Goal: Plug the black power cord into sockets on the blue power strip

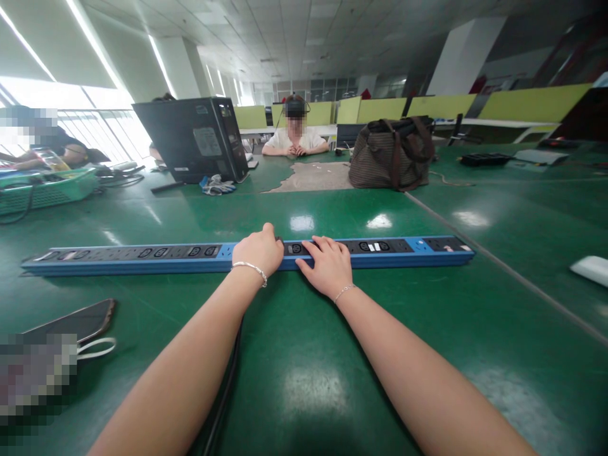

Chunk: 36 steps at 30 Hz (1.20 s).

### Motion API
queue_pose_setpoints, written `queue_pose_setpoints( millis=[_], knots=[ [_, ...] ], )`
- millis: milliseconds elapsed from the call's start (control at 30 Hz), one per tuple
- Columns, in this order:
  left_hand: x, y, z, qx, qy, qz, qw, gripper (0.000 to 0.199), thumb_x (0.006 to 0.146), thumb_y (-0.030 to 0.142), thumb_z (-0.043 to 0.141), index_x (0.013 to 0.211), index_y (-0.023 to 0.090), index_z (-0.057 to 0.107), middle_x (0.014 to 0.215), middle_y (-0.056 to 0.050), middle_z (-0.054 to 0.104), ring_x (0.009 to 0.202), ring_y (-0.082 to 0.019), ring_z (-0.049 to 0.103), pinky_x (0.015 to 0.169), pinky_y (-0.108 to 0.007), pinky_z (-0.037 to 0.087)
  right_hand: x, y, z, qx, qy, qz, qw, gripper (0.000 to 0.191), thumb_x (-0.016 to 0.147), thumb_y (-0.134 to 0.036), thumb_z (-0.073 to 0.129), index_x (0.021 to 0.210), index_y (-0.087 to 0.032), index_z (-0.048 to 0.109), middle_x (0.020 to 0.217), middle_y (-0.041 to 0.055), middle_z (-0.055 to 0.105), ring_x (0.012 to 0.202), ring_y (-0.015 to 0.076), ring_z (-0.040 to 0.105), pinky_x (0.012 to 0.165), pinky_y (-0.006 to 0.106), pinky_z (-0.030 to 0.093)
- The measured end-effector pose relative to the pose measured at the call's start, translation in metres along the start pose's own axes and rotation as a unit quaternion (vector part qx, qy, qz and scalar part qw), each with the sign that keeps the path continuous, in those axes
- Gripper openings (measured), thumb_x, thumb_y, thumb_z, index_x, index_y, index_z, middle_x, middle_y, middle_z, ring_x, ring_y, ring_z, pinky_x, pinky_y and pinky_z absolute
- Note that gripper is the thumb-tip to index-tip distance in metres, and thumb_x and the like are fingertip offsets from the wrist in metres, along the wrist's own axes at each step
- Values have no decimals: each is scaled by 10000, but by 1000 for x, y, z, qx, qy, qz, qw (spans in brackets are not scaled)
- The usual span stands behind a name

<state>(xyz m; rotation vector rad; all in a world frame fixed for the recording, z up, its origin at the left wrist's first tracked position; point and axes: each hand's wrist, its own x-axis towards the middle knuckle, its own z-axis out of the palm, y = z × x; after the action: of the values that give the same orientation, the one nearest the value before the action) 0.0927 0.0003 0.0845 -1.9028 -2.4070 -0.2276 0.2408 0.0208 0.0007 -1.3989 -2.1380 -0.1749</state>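
A long blue and black power strip [403, 256] with rows of sockets lies across the green table. My left hand [259, 253] is closed in a fist over its middle, around what looks like the plug of a black power cord; only a dark bit shows by the fingers. The black power cord [230, 377] runs beneath my left forearm toward the front edge of view. Just to the right, my right hand [329, 263] rests on the strip with fingers spread over its sockets and the thumb at its front side.
At left front lie a phone [97, 316] and a blurred item with a white loop [97, 347]. Farther back stand a green basket [71, 190], a black computer case [190, 139], gloves [217, 185] and a brown bag [392, 155]. A person [295, 139] sits opposite; another person is at far left.
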Motion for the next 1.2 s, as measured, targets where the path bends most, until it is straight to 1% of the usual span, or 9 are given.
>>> queue_pose_setpoints(
  millis=[167, 300, 400, 567, 700, 800, 900, 1033, 1200],
  knots=[
    [1, 0, -3, 4, -4, -4, 1000, 345, 828, 402, 345, 1013, 192, 547, 920, -141, 688, 880, -292, 652, 724, -394, 490, 0, 0, -2, 2, -2, 0, 1000, 441, 847, -512, 474, 1206, -277, 572, 1296, 58, 541, 1196, 242, 423, 988, 415, 252],
    [3, 4, -1, 16, -4, -1, 1000, 325, 820, 367, 358, 1001, 189, 561, 914, -146, 692, 871, -285, 656, 721, -387, 492, 0, 0, -2, 5, -5, 1, 1000, 442, 850, -506, 470, 1213, -274, 571, 1304, 67, 535, 1205, 252, 415, 987, 423, 252],
    [5, 5, 2, 31, -7, 13, 999, 323, 820, 344, 352, 1001, 183, 565, 912, -155, 693, 861, -281, 658, 720, -384, 491, 0, 0, -1, 6, -5, 1, 1000, 444, 844, -504, 480, 1211, -272, 573, 1306, 69, 534, 1205, 255, 413, 989, 426, 251],
    [6, 3, 3, 45, -26, 29, 998, 352, 821, 363, 340, 1023, 184, 566, 933, -170, 689, 868, -293, 656, 725, -399, 487, 0, 0, -1, 6, -7, 0, 1000, 446, 847, -507, 474, 1212, -270, 572, 1307, 67, 532, 1203, 255, 412, 989, 429, 253],
    [8, 2, 4, 59, -17, 46, 997, 344, 823, 350, 332, 1014, 190, 570, 922, -167, 688, 855, -290, 657, 709, -392, 488, 0, 0, -1, 7, -8, 2, 1000, 446, 844, -504, 484, 1213, -269, 572, 1307, 65, 532, 1206, 254, 411, 990, 428, 253],
    [11, 5, 3, 70, -26, 53, 996, 339, 822, 347, 345, 1021, 192, 572, 927, -162, 687, 868, -280, 655, 715, -377, 489, 0, 0, -1, 9, -9, 4, 1000, 445, 845, -503, 484, 1213, -270, 573, 1309, 66, 532, 1205, 255, 413, 991, 427, 254],
    [11, 9, 3, 77, -38, 65, 994, 326, 807, 308, 371, 1037, 186, 568, 926, -161, 686, 889, -278, 652, 728, -367, 487, 1, 0, -1, 6, -9, 4, 1000, 442, 848, -502, 476, 1210, -268, 574, 1309, 70, 532, 1207, 258, 411, 994, 430, 250],
    [7, 12, 9, 66, -10, 79, 995, 303, 810, 266, 365, 1030, 179, 552, 881, -164, 686, 865, -285, 658, 716, -374, 485, 0, -1, 0, -5, -11, 3, 1000, 441, 851, -498, 471, 1213, -266, 570, 1310, 74, 529, 1209, 259, 409, 994, 434, 246],
    [3, 9, 13, 45, -12, 71, 996, 296, 841, 287, 345, 1044, 187, 536, 873, -151, 688, 843, -273, 661, 720, -375, 479, 0, -1, 0, -5, -8, 3, 1000, 440, 849, -493, 478, 1216, -267, 568, 1311, 68, 530, 1211, 252, 412, 998, 430, 242]
  ],
)
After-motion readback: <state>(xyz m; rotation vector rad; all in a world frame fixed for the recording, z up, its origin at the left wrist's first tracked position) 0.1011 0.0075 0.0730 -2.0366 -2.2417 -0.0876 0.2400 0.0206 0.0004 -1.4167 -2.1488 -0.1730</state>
